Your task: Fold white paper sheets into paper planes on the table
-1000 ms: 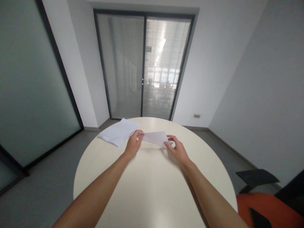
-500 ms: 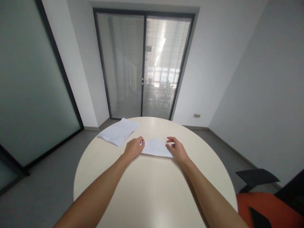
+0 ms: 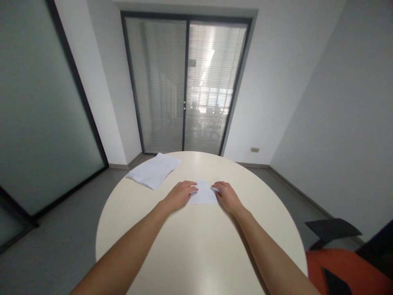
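Observation:
A small white piece of paper (image 3: 202,194), which looks folded, lies on the table in front of me, between my two hands. My left hand (image 3: 180,194) holds its left side, fingers curled over the edge and fingertips on the top face. On the opposite side my right hand (image 3: 227,196) grips the right edge with bent fingers, and a raised bit of paper shows by the fingertips. The paper parts under both hands are hidden. Farther back at the left, several white sheets (image 3: 155,170) lie loosely stacked, apart from my hands.
The round cream table (image 3: 196,241) fills the foreground. An orange chair (image 3: 346,268) with a black armrest (image 3: 334,227) stands at the right. Beyond the table is a glass door (image 3: 184,86) with blinds, and a frosted glass panel (image 3: 39,110) is at the left.
My left hand has moved right and come over the paper's left side. The right hand has shifted slightly and lowered onto the right edge. Less of the paper shows between them.

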`<state>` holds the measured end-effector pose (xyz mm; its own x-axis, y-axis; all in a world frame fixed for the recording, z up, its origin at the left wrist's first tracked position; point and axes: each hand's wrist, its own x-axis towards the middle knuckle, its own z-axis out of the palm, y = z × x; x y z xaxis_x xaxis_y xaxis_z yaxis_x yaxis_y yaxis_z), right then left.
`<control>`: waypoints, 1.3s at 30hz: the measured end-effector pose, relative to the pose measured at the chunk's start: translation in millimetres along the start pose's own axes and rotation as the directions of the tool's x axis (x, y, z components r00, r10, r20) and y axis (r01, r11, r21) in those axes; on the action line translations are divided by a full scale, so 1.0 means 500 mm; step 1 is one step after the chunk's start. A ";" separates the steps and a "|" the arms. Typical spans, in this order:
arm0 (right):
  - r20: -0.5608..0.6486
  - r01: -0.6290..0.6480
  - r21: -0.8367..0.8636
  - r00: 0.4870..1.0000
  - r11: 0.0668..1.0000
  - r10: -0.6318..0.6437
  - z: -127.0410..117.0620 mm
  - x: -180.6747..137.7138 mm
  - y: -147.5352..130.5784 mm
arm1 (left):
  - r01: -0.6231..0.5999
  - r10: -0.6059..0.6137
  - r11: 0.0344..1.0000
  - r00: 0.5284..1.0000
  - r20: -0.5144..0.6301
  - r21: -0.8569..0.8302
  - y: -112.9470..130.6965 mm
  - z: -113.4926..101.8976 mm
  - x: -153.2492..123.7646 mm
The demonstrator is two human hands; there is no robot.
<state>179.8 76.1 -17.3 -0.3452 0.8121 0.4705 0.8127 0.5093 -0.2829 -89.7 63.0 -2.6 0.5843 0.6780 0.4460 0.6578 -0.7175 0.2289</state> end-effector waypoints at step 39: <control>0.195 -0.023 -0.164 0.979 0.986 0.055 -0.007 -0.004 -0.037 | 0.021 -0.007 0.998 0.975 0.223 -0.057 -0.011 0.002 -0.007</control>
<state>167.3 63.9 -10.2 -0.3848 0.8787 0.2826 0.8862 0.4373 -0.1530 -95.1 64.8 -6.2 0.6708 0.7018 0.2397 0.6415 -0.7113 0.2873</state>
